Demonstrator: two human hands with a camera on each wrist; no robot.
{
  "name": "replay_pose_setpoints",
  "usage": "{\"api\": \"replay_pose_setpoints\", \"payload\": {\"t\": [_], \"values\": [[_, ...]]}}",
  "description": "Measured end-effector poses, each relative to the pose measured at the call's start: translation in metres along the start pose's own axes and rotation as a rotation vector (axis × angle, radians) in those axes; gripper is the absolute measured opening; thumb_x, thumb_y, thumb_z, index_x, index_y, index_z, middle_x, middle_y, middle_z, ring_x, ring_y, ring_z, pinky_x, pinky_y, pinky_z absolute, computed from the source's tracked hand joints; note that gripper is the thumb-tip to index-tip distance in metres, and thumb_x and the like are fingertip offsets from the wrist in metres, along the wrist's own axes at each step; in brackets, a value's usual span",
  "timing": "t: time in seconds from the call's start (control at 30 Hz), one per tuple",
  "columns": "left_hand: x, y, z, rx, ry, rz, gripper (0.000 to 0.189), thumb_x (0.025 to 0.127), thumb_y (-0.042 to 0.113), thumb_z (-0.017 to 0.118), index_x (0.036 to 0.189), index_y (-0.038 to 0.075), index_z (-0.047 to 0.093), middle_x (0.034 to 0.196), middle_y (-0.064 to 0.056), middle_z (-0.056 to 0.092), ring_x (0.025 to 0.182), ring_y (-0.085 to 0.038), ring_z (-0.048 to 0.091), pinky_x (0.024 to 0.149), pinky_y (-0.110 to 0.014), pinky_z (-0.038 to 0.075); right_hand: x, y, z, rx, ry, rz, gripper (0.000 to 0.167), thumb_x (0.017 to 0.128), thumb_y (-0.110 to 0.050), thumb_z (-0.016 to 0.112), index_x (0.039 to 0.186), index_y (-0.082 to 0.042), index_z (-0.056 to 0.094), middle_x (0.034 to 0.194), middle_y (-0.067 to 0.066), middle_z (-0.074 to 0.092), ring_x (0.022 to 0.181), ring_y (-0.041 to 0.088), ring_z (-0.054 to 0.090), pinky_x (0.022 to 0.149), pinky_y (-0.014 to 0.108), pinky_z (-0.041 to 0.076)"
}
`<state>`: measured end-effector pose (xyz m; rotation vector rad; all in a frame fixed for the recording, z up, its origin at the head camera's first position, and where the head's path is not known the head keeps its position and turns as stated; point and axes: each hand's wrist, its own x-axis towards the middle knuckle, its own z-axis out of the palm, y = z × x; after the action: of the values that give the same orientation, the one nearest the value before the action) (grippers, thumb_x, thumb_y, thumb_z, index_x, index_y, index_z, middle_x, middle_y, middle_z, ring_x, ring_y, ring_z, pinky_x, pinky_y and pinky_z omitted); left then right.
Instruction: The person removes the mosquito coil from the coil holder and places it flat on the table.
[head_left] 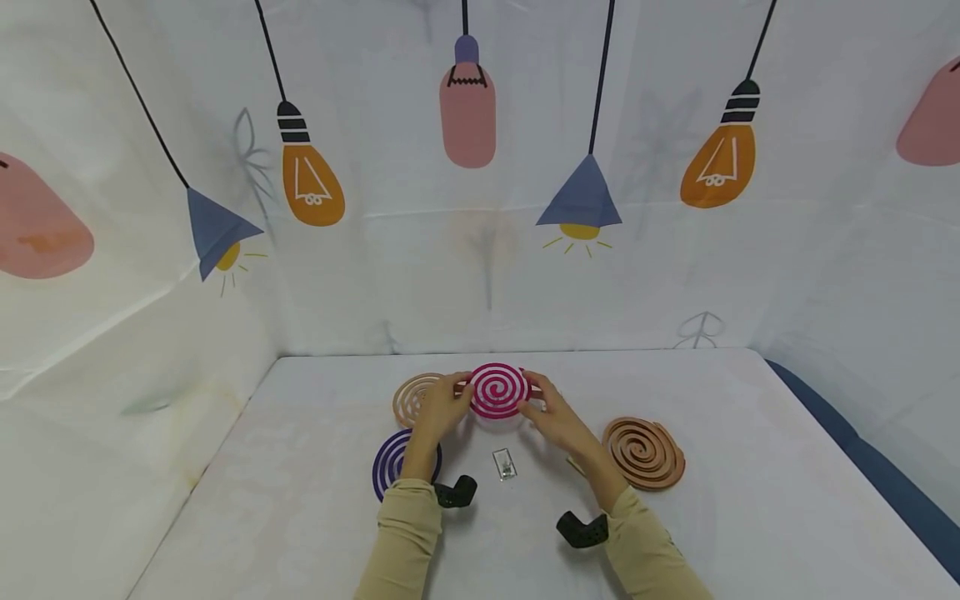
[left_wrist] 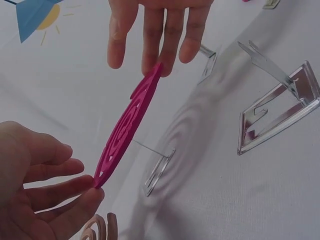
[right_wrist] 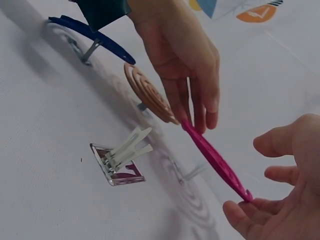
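Note:
A pink spiral mosquito coil (head_left: 498, 390) stands nearly upright between my two hands. My left hand (head_left: 444, 408) touches its left edge with the fingertips. At the opposite edge, the fingertips of my right hand (head_left: 557, 418) meet the coil. Both thumbs are apart from the coil in the wrist views, where it appears nearly edge-on. Just below it is a small metal stand (left_wrist: 160, 172) whose thin prong points up toward the coil. Nearer to me, another metal stand (head_left: 505, 464) lies on the table with its prongs raised and no coil on it.
A tan coil (right_wrist: 147, 95) and a dark blue coil (right_wrist: 112, 44) stand on the left, partly hidden by my left arm in the head view. Several brown coils (head_left: 645, 454) lie stacked at right. A further stand (left_wrist: 208, 67) is near my right hand.

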<state>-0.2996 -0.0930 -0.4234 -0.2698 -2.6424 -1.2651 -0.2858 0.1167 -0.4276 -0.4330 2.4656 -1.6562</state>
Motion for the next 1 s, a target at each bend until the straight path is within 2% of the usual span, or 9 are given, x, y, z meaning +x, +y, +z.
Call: {"api": "replay_pose_setpoints", "payload": {"t": [0.2, 0.4, 0.53, 0.73, 0.83, 1.0], "values": [[0.001, 0.000, 0.001, -0.036, 0.030, -0.027, 0.029, 0.091, 0.015, 0.057, 0.116, 0.003, 0.065, 0.107, -0.018, 0.070, 0.096, -0.029, 0.069, 0.078, -0.040, 0.055, -0.002, -0.006, -0.005, -0.031, 0.000, -0.063, 0.055, 0.097, -0.010, 0.051, 0.146, -0.006, 0.027, 0.147, 0.023, 0.033, 0.132, 0.043, 0.036, 0.099, 0.053, 0.043], [0.002, 0.001, 0.001, -0.024, 0.057, -0.034, 0.027, 0.090, 0.017, 0.059, 0.114, 0.007, 0.067, 0.104, -0.015, 0.071, 0.094, -0.028, 0.069, 0.075, -0.037, 0.054, -0.003, -0.004, -0.009, -0.046, 0.004, -0.067, 0.056, 0.097, -0.013, 0.051, 0.147, -0.009, 0.027, 0.147, 0.020, 0.034, 0.133, 0.041, 0.036, 0.099, 0.053, 0.042], [0.003, 0.004, 0.001, -0.068, 0.055, -0.024, 0.027, 0.090, 0.015, 0.059, 0.115, 0.007, 0.067, 0.107, -0.014, 0.071, 0.097, -0.027, 0.069, 0.074, -0.035, 0.054, -0.003, -0.004, -0.014, -0.049, 0.002, -0.069, 0.055, 0.097, -0.014, 0.051, 0.147, -0.009, 0.028, 0.148, 0.019, 0.034, 0.133, 0.041, 0.036, 0.097, 0.051, 0.046], [0.003, 0.005, 0.001, -0.152, 0.051, 0.030, 0.027, 0.086, 0.005, 0.061, 0.113, 0.000, 0.066, 0.110, -0.019, 0.068, 0.097, -0.033, 0.068, 0.071, -0.036, 0.056, -0.007, -0.007, -0.022, -0.021, 0.006, -0.064, 0.053, 0.097, -0.014, 0.051, 0.146, -0.009, 0.030, 0.146, 0.018, 0.038, 0.131, 0.040, 0.040, 0.098, 0.050, 0.045], [0.003, 0.004, 0.002, -0.169, 0.038, 0.033, 0.028, 0.085, 0.002, 0.063, 0.112, -0.002, 0.065, 0.110, -0.020, 0.068, 0.097, -0.035, 0.068, 0.073, -0.038, 0.056, -0.010, -0.007, -0.026, -0.009, 0.008, -0.049, 0.051, 0.097, -0.013, 0.050, 0.145, -0.008, 0.031, 0.144, 0.020, 0.039, 0.128, 0.039, 0.045, 0.096, 0.045, 0.047], [0.002, 0.004, 0.003, -0.220, 0.007, 0.002, 0.030, 0.085, 0.002, 0.064, 0.115, -0.002, 0.064, 0.112, -0.020, 0.067, 0.098, -0.035, 0.067, 0.077, -0.040, 0.056, -0.011, -0.006, -0.033, 0.020, 0.048, -0.064, 0.049, 0.095, -0.008, 0.051, 0.141, -0.003, 0.036, 0.139, 0.024, 0.043, 0.116, 0.038, 0.055, 0.089, 0.036, 0.051]]}}
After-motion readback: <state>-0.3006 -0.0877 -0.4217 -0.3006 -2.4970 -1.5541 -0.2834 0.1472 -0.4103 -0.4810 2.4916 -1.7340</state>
